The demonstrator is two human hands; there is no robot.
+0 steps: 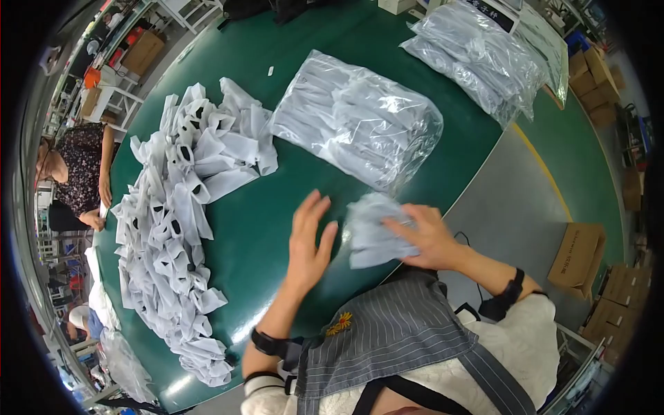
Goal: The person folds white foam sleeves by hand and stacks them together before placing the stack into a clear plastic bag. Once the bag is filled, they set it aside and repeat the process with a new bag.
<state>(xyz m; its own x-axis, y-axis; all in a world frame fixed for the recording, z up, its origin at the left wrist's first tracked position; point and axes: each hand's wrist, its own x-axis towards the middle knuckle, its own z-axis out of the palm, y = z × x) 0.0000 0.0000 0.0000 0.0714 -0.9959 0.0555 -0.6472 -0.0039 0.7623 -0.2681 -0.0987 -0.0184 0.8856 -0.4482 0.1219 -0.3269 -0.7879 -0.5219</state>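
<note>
My right hand is closed on the right side of a small bundle of frosted whitish plastic pouches, close to the table's near edge. Just left of that bundle is my left hand, its fingers stretched and apart, holding nothing. A clear plastic bag packed with rows of similar pouches lies beyond both hands. To the left, a long curved heap of frosted white pouches spreads over the green table. Dark pieces show at the ends of many pouches.
More packed clear bags are stacked at the far right. One brown carton stands right of the table, with more cartons behind it. Across the table at left sits another person. A crumpled clear bag hangs near the left edge.
</note>
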